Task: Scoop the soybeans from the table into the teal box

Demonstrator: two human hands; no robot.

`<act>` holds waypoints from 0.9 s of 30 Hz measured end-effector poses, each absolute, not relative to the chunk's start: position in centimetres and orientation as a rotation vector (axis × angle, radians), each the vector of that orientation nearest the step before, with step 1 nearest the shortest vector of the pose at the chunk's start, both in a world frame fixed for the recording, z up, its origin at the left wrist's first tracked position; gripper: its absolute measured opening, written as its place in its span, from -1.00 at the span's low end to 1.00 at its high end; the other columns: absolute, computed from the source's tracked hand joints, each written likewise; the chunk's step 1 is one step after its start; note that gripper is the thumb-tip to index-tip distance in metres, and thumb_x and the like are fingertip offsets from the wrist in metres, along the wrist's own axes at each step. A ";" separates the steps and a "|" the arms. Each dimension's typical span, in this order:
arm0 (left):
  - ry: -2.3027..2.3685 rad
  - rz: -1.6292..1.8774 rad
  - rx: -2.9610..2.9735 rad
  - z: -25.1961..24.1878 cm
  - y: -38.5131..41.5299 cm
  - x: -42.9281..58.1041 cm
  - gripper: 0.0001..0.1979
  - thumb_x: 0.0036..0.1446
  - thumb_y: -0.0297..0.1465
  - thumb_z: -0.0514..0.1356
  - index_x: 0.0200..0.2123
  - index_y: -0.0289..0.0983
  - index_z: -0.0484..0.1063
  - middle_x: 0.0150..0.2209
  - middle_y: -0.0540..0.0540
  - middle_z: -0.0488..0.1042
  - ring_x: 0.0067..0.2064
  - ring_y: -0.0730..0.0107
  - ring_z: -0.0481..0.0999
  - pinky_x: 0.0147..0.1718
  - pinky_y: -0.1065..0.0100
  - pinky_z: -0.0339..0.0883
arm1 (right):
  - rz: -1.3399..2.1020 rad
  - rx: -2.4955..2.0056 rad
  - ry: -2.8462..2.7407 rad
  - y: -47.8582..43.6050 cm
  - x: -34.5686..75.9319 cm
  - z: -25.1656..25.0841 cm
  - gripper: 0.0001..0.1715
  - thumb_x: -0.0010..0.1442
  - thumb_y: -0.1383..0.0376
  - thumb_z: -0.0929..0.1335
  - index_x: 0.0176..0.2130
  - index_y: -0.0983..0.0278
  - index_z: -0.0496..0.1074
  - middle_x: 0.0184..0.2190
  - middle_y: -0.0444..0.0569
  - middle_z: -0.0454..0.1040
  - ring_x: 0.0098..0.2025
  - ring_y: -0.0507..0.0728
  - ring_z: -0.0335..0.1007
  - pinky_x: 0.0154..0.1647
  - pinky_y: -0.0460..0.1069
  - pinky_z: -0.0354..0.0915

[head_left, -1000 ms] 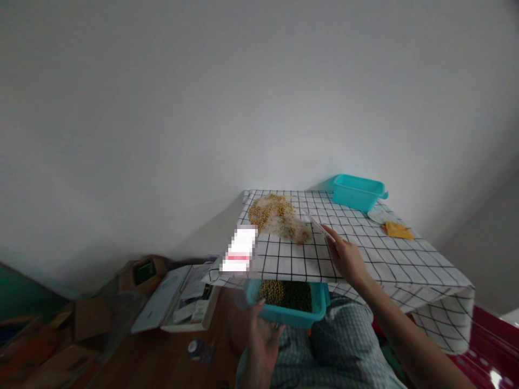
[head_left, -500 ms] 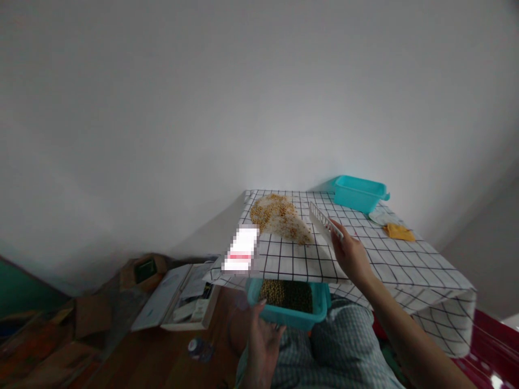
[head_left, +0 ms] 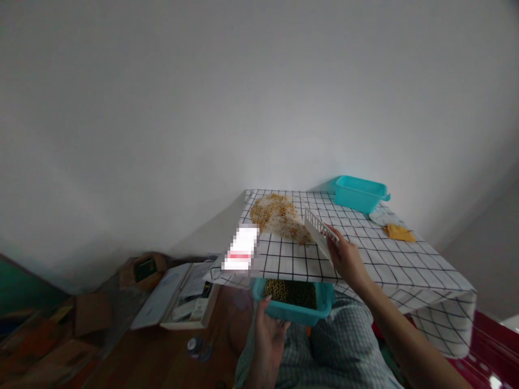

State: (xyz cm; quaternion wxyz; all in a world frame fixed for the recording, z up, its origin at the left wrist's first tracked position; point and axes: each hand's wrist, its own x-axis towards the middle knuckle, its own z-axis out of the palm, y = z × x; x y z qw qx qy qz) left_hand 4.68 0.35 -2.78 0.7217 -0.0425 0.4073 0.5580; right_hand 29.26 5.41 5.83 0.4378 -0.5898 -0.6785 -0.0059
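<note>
My right hand (head_left: 347,260) grips a white slotted plastic scraper (head_left: 319,232) and holds it on edge against the checked tablecloth (head_left: 381,259). The scraper stands just right of a heap of yellow beans mixed with white grains (head_left: 279,217). My left hand (head_left: 271,339) holds a teal tub (head_left: 298,310) below the table's near edge, above my lap. The tub contains yellow beans on the left and dark green ones on the right.
A second teal tub (head_left: 360,193) stands at the table's far edge by the wall. An orange cloth (head_left: 399,232) and a pale wrapper lie at the right. A blurred white card (head_left: 241,249) sits at the left edge. Books, boxes and clutter cover the floor at the left.
My right hand raised the scraper from nearly flat to on edge and brought it left toward the bean heap. The tub in my left hand shifted slightly right.
</note>
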 end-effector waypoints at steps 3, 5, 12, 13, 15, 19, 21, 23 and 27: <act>0.931 1.227 -0.104 -3.1 0.4 5.0 -0.82 0.44 -0.36 0.28 0.06 -0.21 0.57 -0.07 -0.21 0.75 -0.13 0.09 0.74 -0.13 0.11 0.61 | 0.002 -1.431 -1.687 4.2 28.6 6.0 -0.39 0.69 0.10 0.20 0.43 0.34 0.52 -0.20 0.18 0.83 -0.42 0.31 0.76 -0.34 0.07 0.56; 0.922 1.235 -0.089 -3.4 0.4 5.1 -0.77 0.45 -0.35 0.28 0.10 -0.22 0.59 -0.04 -0.25 0.75 -0.10 0.09 0.75 -0.11 0.11 0.63 | 0.011 -1.411 -1.688 3.3 28.4 6.3 -0.38 0.70 0.10 0.20 0.44 0.36 0.51 -0.25 0.16 0.81 -0.48 0.28 0.71 -0.37 0.06 0.55; 0.908 1.228 -0.093 -3.8 0.2 4.9 -0.75 0.46 -0.33 0.30 0.13 -0.23 0.60 -0.06 -0.26 0.76 -0.14 0.11 0.76 -0.09 0.11 0.66 | -0.039 -1.429 -1.640 2.5 29.3 6.6 -0.37 0.71 0.02 0.20 0.43 0.30 0.54 -0.25 0.15 0.80 -0.48 0.30 0.71 -0.36 0.09 0.59; 0.912 1.228 -0.110 -3.8 0.2 4.9 -0.77 0.45 -0.33 0.31 0.11 -0.22 0.60 -0.08 -0.25 0.76 -0.16 0.11 0.75 -0.06 0.09 0.67 | -0.037 -1.428 -1.644 2.6 29.4 6.5 -0.37 0.71 0.02 0.20 0.42 0.30 0.54 -0.26 0.15 0.80 -0.47 0.30 0.72 -0.35 0.10 0.60; 0.929 1.227 -0.135 -3.9 0.3 4.9 -0.77 0.44 -0.34 0.31 0.11 -0.22 0.60 -0.11 -0.23 0.76 -0.18 0.12 0.74 0.00 0.04 0.67 | -0.011 -1.420 -1.668 2.5 29.5 6.2 -0.37 0.71 0.02 0.20 0.42 0.30 0.54 -0.24 0.16 0.81 -0.47 0.31 0.72 -0.35 0.10 0.61; 0.930 1.226 -0.118 -4.0 0.3 4.8 -0.73 0.46 -0.31 0.30 0.15 -0.21 0.61 -0.05 -0.23 0.77 -0.11 0.11 0.75 0.13 -0.02 0.63 | 0.030 -1.395 -1.687 1.5 29.6 5.8 -0.36 0.72 -0.01 0.20 0.42 0.27 0.55 -0.14 0.19 0.84 -0.46 0.29 0.72 -0.34 0.11 0.63; 0.939 1.216 -0.114 -3.8 0.2 4.8 -0.75 0.45 -0.30 0.31 0.12 -0.20 0.62 -0.03 -0.23 0.77 -0.11 0.10 0.74 0.16 -0.04 0.62 | 0.051 -1.383 -1.678 0.8 29.6 5.8 -0.35 0.72 -0.05 0.20 0.41 0.25 0.56 -0.12 0.19 0.84 -0.47 0.28 0.71 -0.34 0.11 0.65; 0.943 1.211 -0.105 -3.5 0.2 4.8 -0.75 0.45 -0.31 0.30 0.12 -0.19 0.61 -0.02 -0.24 0.77 -0.10 0.10 0.74 0.16 -0.03 0.61 | 0.086 -1.375 -1.678 0.2 29.7 5.8 -0.34 0.72 -0.07 0.20 0.40 0.24 0.57 -0.11 0.19 0.84 -0.49 0.26 0.69 -0.34 0.10 0.66; 0.931 1.226 -0.109 -3.4 0.1 4.8 -0.72 0.47 -0.34 0.27 0.18 -0.20 0.60 -0.03 -0.25 0.77 -0.11 0.10 0.75 0.11 0.00 0.63 | 0.098 -1.361 -1.678 -0.4 30.0 5.6 -0.36 0.72 -0.07 0.22 0.41 0.23 0.58 -0.05 0.20 0.84 -0.42 0.26 0.74 -0.31 0.08 0.68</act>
